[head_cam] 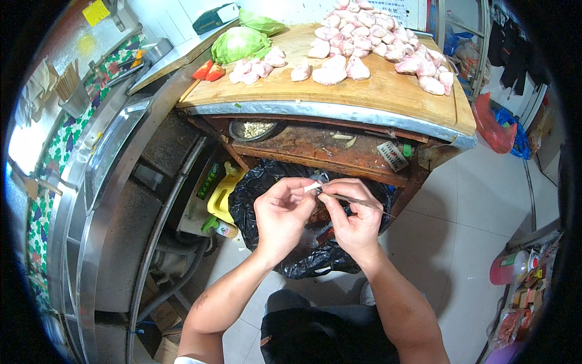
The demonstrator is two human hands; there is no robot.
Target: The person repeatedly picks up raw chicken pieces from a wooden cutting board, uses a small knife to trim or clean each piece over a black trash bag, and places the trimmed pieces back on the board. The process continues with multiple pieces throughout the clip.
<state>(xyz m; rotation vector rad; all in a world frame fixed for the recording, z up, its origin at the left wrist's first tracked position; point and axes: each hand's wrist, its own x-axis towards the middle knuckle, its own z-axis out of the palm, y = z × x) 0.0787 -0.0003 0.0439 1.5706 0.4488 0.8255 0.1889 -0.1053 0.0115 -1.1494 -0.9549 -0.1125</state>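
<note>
My left hand (284, 214) pinches a small white piece (312, 186) between thumb and fingers; its exact kind is too small to tell. In my right hand (357, 211) lies a thin, narrow tool (352, 199), perhaps a blade, pointing out to the right. The fingertips of both hands nearly meet at the white piece. Beneath them a bin lined with a black plastic bag (250, 189) stands on the floor, holding refuse that my hands partly hide.
Raw, pale meat pieces, probably chicken (354, 34), lie on the wooden tabletop (254, 93), with a green cabbage (241, 44) and red wedges (214, 73) at its left. A bowl of chopped pieces (257, 130) sits on the shelf below. A steel counter (113, 164) runs along the left.
</note>
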